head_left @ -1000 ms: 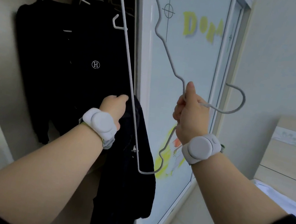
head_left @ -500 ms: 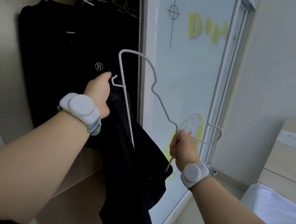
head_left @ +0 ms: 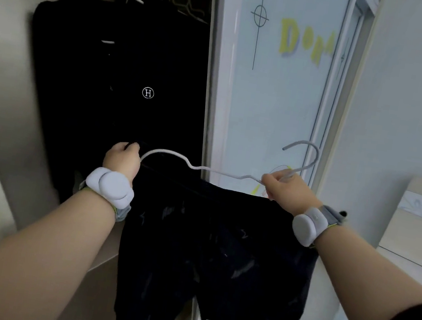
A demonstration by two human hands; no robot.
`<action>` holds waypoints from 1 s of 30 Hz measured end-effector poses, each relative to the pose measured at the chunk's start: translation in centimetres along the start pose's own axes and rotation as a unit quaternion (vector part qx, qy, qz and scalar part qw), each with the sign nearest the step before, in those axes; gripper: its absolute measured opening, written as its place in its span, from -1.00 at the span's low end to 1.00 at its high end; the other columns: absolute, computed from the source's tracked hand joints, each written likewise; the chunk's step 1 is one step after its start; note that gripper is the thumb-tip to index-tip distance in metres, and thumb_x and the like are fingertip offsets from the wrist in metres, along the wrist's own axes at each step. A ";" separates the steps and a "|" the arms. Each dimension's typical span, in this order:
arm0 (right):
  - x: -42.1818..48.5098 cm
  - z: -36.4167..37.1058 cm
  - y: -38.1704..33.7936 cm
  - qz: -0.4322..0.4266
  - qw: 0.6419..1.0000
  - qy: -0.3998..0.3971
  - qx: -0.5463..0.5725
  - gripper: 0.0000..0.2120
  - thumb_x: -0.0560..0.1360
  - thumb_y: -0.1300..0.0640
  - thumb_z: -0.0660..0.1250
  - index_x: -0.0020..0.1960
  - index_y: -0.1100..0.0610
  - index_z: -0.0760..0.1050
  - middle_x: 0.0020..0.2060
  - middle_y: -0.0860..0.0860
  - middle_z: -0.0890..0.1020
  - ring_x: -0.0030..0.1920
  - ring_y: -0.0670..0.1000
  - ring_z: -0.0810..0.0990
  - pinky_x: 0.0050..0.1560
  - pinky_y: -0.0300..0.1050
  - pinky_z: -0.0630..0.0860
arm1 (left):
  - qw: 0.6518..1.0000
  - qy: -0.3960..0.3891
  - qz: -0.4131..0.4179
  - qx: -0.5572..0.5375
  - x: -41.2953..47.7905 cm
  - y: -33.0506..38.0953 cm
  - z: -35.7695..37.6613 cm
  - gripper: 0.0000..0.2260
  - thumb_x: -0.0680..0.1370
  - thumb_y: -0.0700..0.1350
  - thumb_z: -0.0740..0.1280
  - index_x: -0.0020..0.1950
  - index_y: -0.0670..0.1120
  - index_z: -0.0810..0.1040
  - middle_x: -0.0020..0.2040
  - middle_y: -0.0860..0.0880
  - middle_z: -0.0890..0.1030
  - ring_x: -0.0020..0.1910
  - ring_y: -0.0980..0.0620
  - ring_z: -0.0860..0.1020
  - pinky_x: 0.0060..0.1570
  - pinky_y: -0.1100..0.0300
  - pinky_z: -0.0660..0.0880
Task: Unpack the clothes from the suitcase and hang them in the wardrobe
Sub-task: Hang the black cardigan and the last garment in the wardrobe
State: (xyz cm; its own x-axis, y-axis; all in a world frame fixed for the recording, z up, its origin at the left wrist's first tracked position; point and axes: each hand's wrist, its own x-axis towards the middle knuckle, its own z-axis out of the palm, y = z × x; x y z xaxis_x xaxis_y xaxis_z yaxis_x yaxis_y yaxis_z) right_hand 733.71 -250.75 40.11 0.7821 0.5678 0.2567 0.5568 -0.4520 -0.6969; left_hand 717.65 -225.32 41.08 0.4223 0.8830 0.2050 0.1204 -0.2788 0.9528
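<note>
I can read a circled white "H" logo (head_left: 148, 93) on the black shirt (head_left: 114, 67) hanging in the wardrobe, and yellow letters "DORA" (head_left: 305, 43) on the frosted sliding door (head_left: 274, 100), cut off at its frame.

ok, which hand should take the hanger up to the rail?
Right. The right hand grips the white hanger at its hook's neck. The left hand pinches the black garment at the hanger's far end, nowhere near the hook.

The head camera is looking forward and down, close over both forearms. It is facing the open wardrobe (head_left: 124, 68) beyond the left hand (head_left: 121, 158) and the right hand (head_left: 282, 190).
</note>
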 end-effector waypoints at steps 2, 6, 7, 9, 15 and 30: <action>0.2 0.5 -0.4 -0.006 0.999 -0.020 -0.036 -0.62 0.51 0.09 0.19 -0.46 0.19 0.32 -0.51 0.07 0.40 -0.45 0.03 0.33 -0.36 -0.13 0.29 | 0.998 -0.008 0.047 0.029 0.0 -0.7 0.2 -0.77 0.63 -0.07 0.14 0.22 -0.09 0.48 -0.05 -0.12 0.53 -0.12 -0.16 0.48 -0.04 0.04 0.39; 0.5 2.1 -2.0 -0.033 0.994 -0.046 -0.093 -0.65 0.52 0.07 0.20 -0.38 0.20 0.29 -0.43 0.15 0.35 -0.38 0.04 0.31 -0.29 -0.08 0.28 | 0.981 -0.075 0.090 0.156 -0.3 -1.2 1.3 -0.78 0.60 -0.02 0.17 -0.01 -0.12 0.54 -0.21 -0.09 0.55 -0.24 -0.11 0.51 -0.17 0.07 0.42; 0.5 2.4 -2.7 -0.043 0.992 -0.047 -0.106 -0.65 0.53 0.06 0.19 -0.37 0.21 0.30 -0.43 0.16 0.35 -0.38 0.05 0.30 -0.30 -0.09 0.28 | 0.973 -0.094 0.101 0.185 -0.4 -1.4 1.7 -0.75 0.59 -0.01 0.17 -0.07 -0.14 0.55 -0.21 -0.15 0.56 -0.22 -0.17 0.53 -0.20 0.08 0.42; 0.6 3.1 -3.8 -0.064 0.989 -0.045 -0.127 -0.62 0.56 0.03 0.17 -0.37 0.22 0.31 -0.42 0.17 0.35 -0.39 0.06 0.29 -0.31 -0.09 0.27 | 0.956 -0.123 0.123 0.237 -0.8 -1.9 2.3 -0.71 0.59 -0.02 0.16 -0.24 -0.15 0.46 -0.31 -0.20 0.48 -0.33 -0.14 0.46 -0.31 0.13 0.32; 1.4 3.5 -5.1 -0.061 0.976 -0.076 -0.194 -0.51 0.58 -0.07 0.15 -0.44 0.18 0.28 -0.43 0.04 0.33 -0.38 0.02 0.33 -0.19 -0.07 0.37 | 0.920 -0.153 0.154 0.327 -1.0 -3.0 1.9 -0.72 0.61 -0.02 0.12 -0.29 -0.04 0.33 -0.40 -0.05 0.36 -0.39 -0.09 0.37 -0.33 0.15 0.21; 2.0 -0.8 -9.2 -0.137 0.981 -0.048 -0.125 -0.67 0.48 -0.19 0.30 -0.04 0.08 0.58 -0.15 -0.02 0.61 -0.14 -0.03 0.54 -0.13 -0.17 0.42 | 0.885 -0.051 0.348 0.306 -1.0 0.6 1.4 -0.62 0.59 0.08 0.20 -0.38 -0.06 0.37 -0.47 0.04 0.33 -0.39 -0.09 0.43 -0.35 0.15 0.19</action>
State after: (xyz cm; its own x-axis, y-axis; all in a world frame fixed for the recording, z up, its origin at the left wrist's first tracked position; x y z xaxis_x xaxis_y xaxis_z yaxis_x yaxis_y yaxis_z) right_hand 730.40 -245.97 47.55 0.5698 0.7482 0.3399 0.8035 -0.4205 -0.4213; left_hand 718.58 -226.88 41.14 0.6597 0.3875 0.6439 0.2500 -0.9212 0.2982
